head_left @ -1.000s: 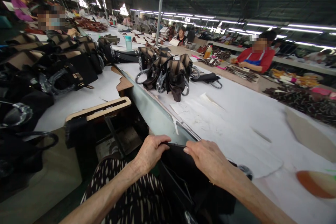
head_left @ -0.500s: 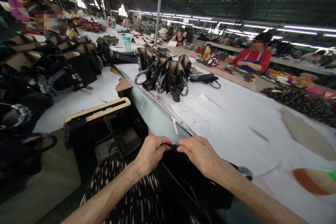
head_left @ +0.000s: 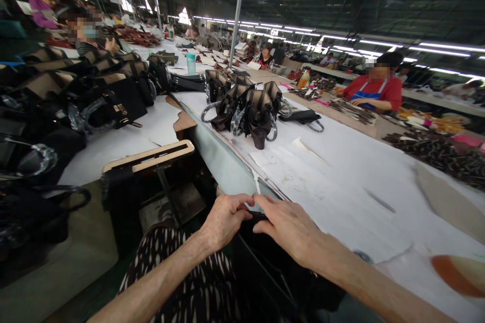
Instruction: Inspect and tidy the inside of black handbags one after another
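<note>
A black handbag (head_left: pixel 265 267) stands at my lap, against the table edge, its lower part dark and hard to make out. My left hand (head_left: pixel 225 219) pinches its upper rim between thumb and fingers. Over the same rim, my right hand (head_left: pixel 290 227) has its thumb and index finger apart, with the black edge showing between them. The index fingertips of both hands come close together above the rim. What the other right fingers touch is hidden.
Several dark handbags (head_left: pixel 257 116) with plastic-wrapped handles stand on the white-covered table (head_left: pixel 322 181). More black bags (head_left: pixel 125 106) crowd the left side. A beige-rimmed slotted stand (head_left: pixel 151 156) is left of my hands. A co-worker in red (head_left: pixel 386 91) sits across the table.
My right thumb and index finger have moved apart from their pinch on the rim, and the right hand has shifted towards the left one. The view has turned slightly left.
</note>
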The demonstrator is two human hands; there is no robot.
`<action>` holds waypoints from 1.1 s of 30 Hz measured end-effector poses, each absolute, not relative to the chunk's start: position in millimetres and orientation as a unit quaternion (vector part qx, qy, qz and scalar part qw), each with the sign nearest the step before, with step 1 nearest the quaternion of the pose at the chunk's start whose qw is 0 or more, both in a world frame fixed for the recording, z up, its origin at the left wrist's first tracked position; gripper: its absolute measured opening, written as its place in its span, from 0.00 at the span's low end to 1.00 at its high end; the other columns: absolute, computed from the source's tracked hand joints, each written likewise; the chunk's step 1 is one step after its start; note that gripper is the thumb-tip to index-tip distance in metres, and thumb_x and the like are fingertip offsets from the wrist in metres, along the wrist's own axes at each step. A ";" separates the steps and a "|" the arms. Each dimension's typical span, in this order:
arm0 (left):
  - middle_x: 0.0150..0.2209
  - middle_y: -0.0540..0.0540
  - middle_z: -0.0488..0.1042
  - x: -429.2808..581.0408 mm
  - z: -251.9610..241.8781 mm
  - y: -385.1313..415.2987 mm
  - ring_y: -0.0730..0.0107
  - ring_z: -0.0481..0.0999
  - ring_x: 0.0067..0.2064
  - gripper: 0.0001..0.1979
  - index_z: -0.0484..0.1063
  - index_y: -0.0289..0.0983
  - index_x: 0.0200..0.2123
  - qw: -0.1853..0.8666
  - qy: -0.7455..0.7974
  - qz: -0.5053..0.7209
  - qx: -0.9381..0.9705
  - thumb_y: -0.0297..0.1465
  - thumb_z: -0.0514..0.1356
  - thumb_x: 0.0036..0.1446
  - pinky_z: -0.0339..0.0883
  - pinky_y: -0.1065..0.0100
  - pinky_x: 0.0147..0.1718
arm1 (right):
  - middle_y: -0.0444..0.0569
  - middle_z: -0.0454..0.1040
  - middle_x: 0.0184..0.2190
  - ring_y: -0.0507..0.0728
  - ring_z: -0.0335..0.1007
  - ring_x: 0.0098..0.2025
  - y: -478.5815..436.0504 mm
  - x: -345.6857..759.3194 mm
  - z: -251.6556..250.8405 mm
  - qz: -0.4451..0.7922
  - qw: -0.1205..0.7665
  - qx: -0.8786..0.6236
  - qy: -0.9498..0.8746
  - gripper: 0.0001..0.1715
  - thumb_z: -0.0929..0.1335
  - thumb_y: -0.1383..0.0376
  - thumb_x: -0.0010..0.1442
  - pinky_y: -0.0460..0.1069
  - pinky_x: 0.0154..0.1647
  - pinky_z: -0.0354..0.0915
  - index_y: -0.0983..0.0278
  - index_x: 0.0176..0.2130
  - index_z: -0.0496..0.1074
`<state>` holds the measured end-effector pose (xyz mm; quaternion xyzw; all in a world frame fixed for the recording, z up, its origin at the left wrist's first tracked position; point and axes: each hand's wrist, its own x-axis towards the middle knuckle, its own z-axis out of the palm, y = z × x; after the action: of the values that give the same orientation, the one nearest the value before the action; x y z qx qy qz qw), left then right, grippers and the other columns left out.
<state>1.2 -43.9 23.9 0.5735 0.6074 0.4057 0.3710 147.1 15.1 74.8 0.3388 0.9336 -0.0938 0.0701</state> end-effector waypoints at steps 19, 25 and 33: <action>0.39 0.45 0.73 -2.8 35.9 -85.6 0.65 0.71 0.43 0.11 0.65 0.38 0.40 0.361 0.626 0.530 0.445 0.37 0.54 0.56 0.64 0.68 0.42 | 0.51 0.74 0.26 0.55 0.71 0.30 56.4 129.9 91.9 -0.111 0.129 0.358 0.918 0.17 0.59 0.62 0.60 0.44 0.26 0.57 0.67 0.29 0.71; 0.47 0.43 0.71 -15.6 46.4 -116.0 0.61 0.69 0.49 0.18 0.65 0.38 0.45 0.368 0.593 0.551 0.457 0.43 0.51 0.57 0.61 0.65 0.49 | 0.59 0.74 0.31 0.60 0.71 0.34 90.7 114.5 129.3 -0.068 0.123 0.430 0.892 0.15 0.61 0.62 0.59 0.46 0.26 0.56 0.71 0.33 0.71; 0.49 0.41 0.70 -18.3 33.9 -110.3 0.56 0.67 0.51 0.32 0.60 0.38 0.53 0.326 0.712 0.421 0.457 0.44 0.61 0.46 0.60 0.62 0.48 | 0.59 0.73 0.24 0.60 0.72 0.30 47.6 106.6 116.8 -0.100 0.143 0.420 0.891 0.13 0.61 0.67 0.58 0.47 0.25 0.56 0.71 0.28 0.71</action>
<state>-18.3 -110.3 33.9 0.4572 0.7125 0.4205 0.3264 106.6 47.6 116.8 0.4201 0.8905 -0.0997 0.1432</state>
